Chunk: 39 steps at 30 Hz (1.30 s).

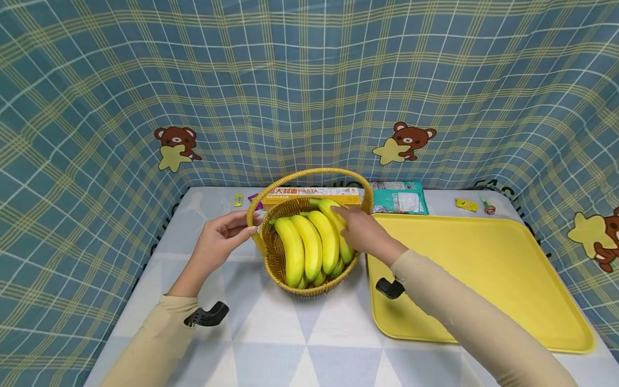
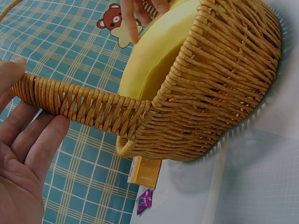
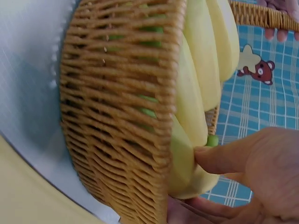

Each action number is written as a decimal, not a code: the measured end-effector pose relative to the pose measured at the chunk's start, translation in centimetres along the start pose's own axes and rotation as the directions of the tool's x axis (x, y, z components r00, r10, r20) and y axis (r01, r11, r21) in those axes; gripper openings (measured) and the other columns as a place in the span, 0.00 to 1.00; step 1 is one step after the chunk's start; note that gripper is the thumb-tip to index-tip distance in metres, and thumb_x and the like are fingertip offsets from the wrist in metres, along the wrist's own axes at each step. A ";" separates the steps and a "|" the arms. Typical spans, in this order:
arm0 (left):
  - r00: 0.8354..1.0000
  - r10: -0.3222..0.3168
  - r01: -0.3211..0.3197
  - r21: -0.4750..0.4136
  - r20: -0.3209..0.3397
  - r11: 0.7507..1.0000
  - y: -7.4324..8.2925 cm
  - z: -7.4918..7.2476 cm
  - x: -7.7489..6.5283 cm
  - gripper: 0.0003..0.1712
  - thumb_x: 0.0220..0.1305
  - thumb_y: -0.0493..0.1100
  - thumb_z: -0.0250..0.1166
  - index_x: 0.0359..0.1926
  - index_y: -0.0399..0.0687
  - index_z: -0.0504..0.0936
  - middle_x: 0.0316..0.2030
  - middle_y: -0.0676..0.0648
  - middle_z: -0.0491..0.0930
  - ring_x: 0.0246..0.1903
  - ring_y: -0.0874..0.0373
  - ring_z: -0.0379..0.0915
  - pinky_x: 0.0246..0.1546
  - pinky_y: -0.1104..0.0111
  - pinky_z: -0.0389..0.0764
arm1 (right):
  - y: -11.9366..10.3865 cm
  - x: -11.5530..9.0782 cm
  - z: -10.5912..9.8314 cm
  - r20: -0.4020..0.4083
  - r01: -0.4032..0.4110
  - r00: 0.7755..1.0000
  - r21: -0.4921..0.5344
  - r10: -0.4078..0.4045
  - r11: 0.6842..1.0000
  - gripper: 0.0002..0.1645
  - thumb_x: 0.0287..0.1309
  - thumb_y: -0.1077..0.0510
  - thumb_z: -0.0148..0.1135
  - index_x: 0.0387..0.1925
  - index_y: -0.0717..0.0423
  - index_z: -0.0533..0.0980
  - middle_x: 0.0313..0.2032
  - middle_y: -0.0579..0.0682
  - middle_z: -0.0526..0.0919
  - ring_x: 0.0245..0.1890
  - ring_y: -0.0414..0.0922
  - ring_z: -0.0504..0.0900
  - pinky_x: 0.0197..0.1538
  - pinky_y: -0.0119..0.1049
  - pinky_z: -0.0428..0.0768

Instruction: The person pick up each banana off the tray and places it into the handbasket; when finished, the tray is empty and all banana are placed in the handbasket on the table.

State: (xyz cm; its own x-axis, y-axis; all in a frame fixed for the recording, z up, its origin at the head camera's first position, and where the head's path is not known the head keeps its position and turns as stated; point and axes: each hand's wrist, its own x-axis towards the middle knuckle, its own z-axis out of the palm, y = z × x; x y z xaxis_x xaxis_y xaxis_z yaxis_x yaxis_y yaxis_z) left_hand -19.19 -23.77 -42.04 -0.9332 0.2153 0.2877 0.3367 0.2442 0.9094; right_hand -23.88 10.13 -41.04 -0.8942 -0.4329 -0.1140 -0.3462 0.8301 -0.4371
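Note:
A woven wicker basket [image 1: 314,292] with a tall arched handle [image 1: 314,172] stands on the table, filled with several yellow bananas [image 1: 292,252]. At the handle's left side, my left hand [image 1: 220,236] holds it between thumb and fingers, as the left wrist view also shows. My right hand [image 1: 364,232] reaches in at the basket's right side. In the right wrist view its thumb [image 3: 219,156] presses on the outermost banana [image 3: 182,161], with the other fingers behind it, partly hidden by the rim. More bananas lie underneath the top row.
Right of the basket lies a large yellow tray [image 1: 464,269], under the right forearm. Behind the basket are a pasta box [image 1: 338,199] and a teal packet [image 1: 398,198]. Small wrapped items, including a yellow packet [image 1: 466,205] and a purple one [image 2: 145,200], lie along the back edge.

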 end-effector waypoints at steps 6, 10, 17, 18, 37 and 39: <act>1.000 0.003 -0.003 0.001 0.004 1.000 0.1 0.0 0.0 0.18 0.70 0.38 0.68 0.58 0.42 0.83 0.51 0.39 0.85 0.48 0.59 0.85 0.49 0.69 0.85 | -0.1 -0.2 0.7 -0.082 -0.035 0.996 0.029 0.037 0.999 0.40 0.69 0.59 0.64 0.78 0.52 0.59 0.66 0.71 0.67 0.20 0.48 0.75 0.23 0.35 0.73; 1.000 -0.003 0.003 0.005 -0.001 1.000 0.0 -0.1 -0.1 0.18 0.69 0.38 0.68 0.58 0.43 0.84 0.51 0.40 0.85 0.48 0.58 0.84 0.49 0.69 0.85 | -0.2 -0.3 1.0 -0.116 -0.024 0.993 0.018 0.026 1.000 0.40 0.67 0.59 0.65 0.76 0.54 0.62 0.54 0.66 0.80 0.21 0.45 0.73 0.24 0.34 0.70; 1.000 -0.001 0.001 0.003 0.003 1.000 -0.1 -0.1 -0.1 0.18 0.70 0.39 0.68 0.58 0.41 0.83 0.51 0.41 0.85 0.49 0.59 0.84 0.50 0.69 0.85 | -0.8 -0.6 1.0 -0.164 -0.010 0.986 0.006 0.011 1.000 0.39 0.64 0.61 0.67 0.74 0.53 0.66 0.58 0.63 0.80 0.16 0.42 0.68 0.21 0.33 0.68; 1.000 0.001 -0.001 0.005 0.004 1.000 -0.1 -0.1 -0.1 0.18 0.70 0.39 0.67 0.58 0.41 0.83 0.51 0.41 0.85 0.49 0.59 0.84 0.50 0.69 0.85 | -0.9 -0.6 0.9 -0.169 -0.007 0.986 -0.004 0.007 1.000 0.39 0.64 0.61 0.67 0.74 0.52 0.66 0.59 0.64 0.79 0.16 0.42 0.68 0.21 0.33 0.68; 1.000 0.000 0.000 -0.001 -0.001 1.000 0.3 0.0 -0.1 0.17 0.70 0.38 0.68 0.58 0.40 0.83 0.51 0.40 0.85 0.48 0.59 0.84 0.50 0.69 0.85 | -6.4 -1.6 -0.5 -0.039 0.161 0.986 0.031 -0.160 0.986 0.37 0.66 0.54 0.65 0.74 0.44 0.67 0.65 0.58 0.74 0.54 0.51 0.79 0.41 0.41 0.79; 1.000 -0.001 0.001 0.000 -0.001 1.000 0.3 -0.1 -0.1 0.17 0.70 0.38 0.67 0.58 0.40 0.83 0.51 0.40 0.85 0.49 0.60 0.84 0.50 0.70 0.85 | -7.1 -1.1 0.0 -0.012 0.178 0.984 0.019 -0.177 0.984 0.36 0.66 0.54 0.65 0.74 0.45 0.68 0.65 0.56 0.76 0.58 0.52 0.78 0.44 0.41 0.79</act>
State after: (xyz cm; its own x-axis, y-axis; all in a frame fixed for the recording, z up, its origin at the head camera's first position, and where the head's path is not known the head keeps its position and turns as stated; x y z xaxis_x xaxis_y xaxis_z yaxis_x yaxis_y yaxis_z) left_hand -18.99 -23.79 -41.78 -0.9336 0.2141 0.2872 0.3358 0.2443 0.9097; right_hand -20.45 4.71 -37.80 -0.8220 -0.5690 -0.0236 -0.4940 0.7330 -0.4677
